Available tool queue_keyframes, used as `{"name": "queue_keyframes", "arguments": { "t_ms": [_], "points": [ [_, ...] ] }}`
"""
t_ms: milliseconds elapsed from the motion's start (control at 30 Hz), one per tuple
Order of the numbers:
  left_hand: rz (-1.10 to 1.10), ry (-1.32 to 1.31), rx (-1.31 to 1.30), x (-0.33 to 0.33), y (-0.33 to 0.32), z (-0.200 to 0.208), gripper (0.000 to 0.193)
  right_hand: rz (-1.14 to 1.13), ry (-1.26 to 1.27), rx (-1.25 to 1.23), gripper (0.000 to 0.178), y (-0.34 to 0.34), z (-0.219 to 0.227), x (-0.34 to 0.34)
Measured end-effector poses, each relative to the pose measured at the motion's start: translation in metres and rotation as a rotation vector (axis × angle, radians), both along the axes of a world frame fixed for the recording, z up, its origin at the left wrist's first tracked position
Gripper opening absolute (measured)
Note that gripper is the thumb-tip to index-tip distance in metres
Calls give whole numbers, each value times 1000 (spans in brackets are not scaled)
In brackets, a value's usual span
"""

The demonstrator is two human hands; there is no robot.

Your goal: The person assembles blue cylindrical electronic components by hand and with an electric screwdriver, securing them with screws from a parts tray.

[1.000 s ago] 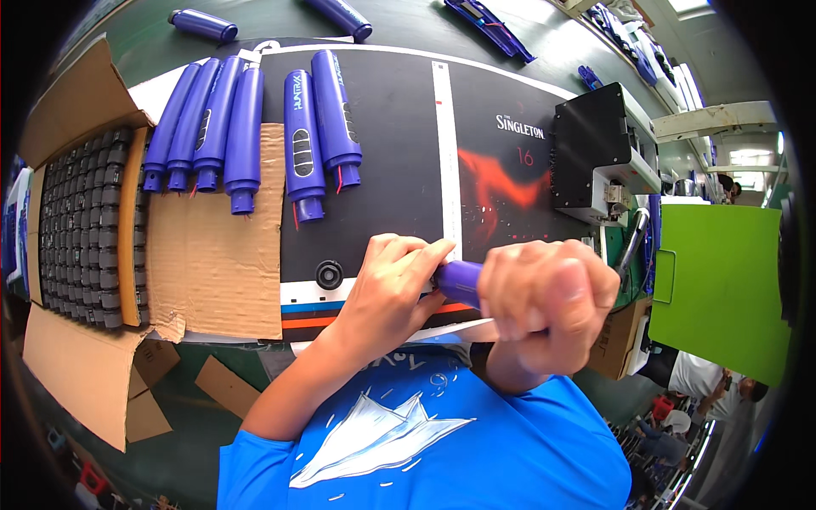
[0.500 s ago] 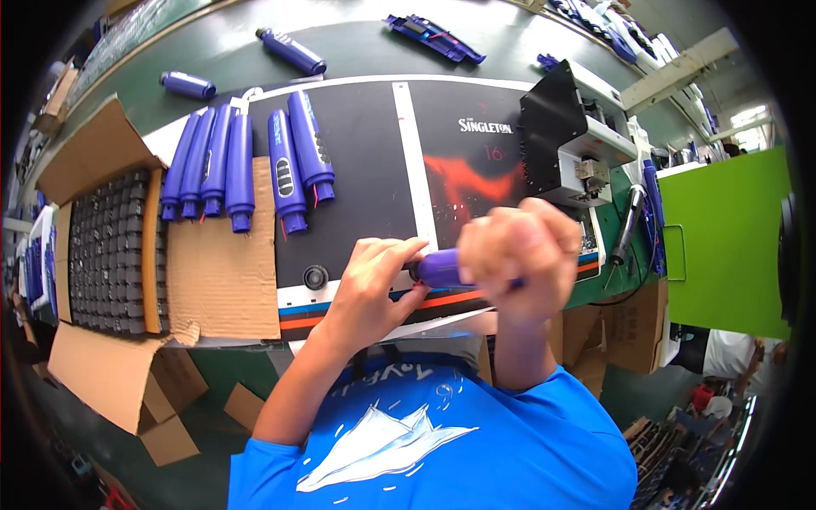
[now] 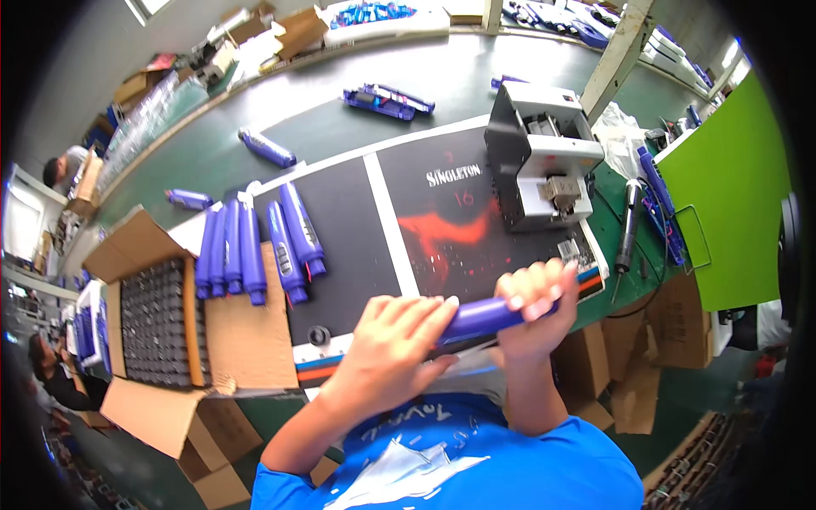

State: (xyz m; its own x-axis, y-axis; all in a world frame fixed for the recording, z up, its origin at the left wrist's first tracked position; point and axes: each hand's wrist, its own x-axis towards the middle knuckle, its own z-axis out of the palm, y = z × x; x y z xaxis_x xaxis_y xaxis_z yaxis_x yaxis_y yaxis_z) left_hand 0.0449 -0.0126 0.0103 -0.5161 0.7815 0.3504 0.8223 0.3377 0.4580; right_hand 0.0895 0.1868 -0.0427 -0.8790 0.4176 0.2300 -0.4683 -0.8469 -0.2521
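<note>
A purple tube-shaped handle lies level across the front of the mat, between my two hands. Wrapped over its left end is my left hand, which hides that end. Around the right end closes my right hand, fingers over the top and thumb below. To the left, several similar purple handles rest side by side, their lower ends on a cardboard flap. Two more, one a purple handle with dark oval markings, lie just right of them. A small black ring-shaped cap sits left of my left hand.
An open carton full of black caps stands at the left. A grey-white machine occupies the mat's back right, with a corded screwdriver beside it. Further back lie loose purple handles and an opened purple housing.
The view has shifted, showing more of the far bench. My right hand has gone from a blurred fist over the handle to a grip on its right end; my left hand now covers the left end.
</note>
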Motion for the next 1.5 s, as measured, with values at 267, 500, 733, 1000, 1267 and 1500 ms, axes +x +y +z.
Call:
{"name": "queue_keyframes", "arguments": {
  "t_ms": [267, 500, 733, 1000, 1267, 1500],
  "points": [
    [160, -414, 8, -115, 18, -2, 57, -370, -385, 1061, 51, 5, -9, 11],
    [870, -319, -43, -303, -16, -31, 59, -395, -413, 1455, 16, 11, -22, 34],
    [696, 299, -518, -326, 44, -47, 53, -349, -481, 1420, 11, 18, -26, 23],
    [253, 330, -895, -383, 92, -73, 77, -357, -431, 1425, 9, 16, -37, 27],
    [161, 297, -455, -299, 71, -32, 66, -333, -432, 1320, 9, 15, -39, 35],
    [-258, 658, -278, -89, 64, 20, 53, 328, -376, 479, 56, 20, -23, 27]
  ]
}}
